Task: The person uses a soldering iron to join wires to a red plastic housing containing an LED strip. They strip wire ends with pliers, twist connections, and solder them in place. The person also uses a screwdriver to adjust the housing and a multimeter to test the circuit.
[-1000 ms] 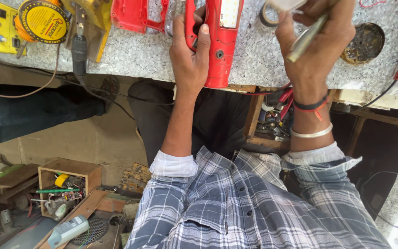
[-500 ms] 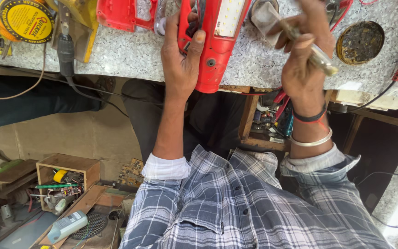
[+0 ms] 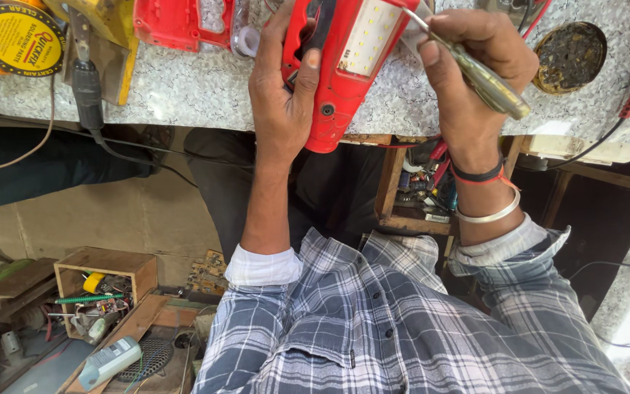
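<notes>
Head camera is looking straight down, and the top edge is cutting off a good deal: the far end of the red lamp casing [image 3: 344,66] is running out of frame, so its full length is not showing. The left hand [image 3: 282,95] is gripping that casing from its left side, thumb pressing on the dark slot near the top, the other fingers hidden underneath. The casing is lying on the speckled grey tabletop [image 3: 198,87] with its near end hanging just over the edge, long axis running from there up and slightly to the right, white LED panel facing up. The right hand [image 3: 475,66] is clenching a slim metal tool [image 3: 486,76], its handle end sticking out to the lower right, its thin shaft slanting up-left toward the casing's upper right corner; the tip itself is too small to make out. A second red casing part [image 3: 176,25] is lying further left, also cropped. A round dark tin [image 3: 570,47] is sitting to the right, and a yellow round container [image 3: 16,36] at far left.
</notes>
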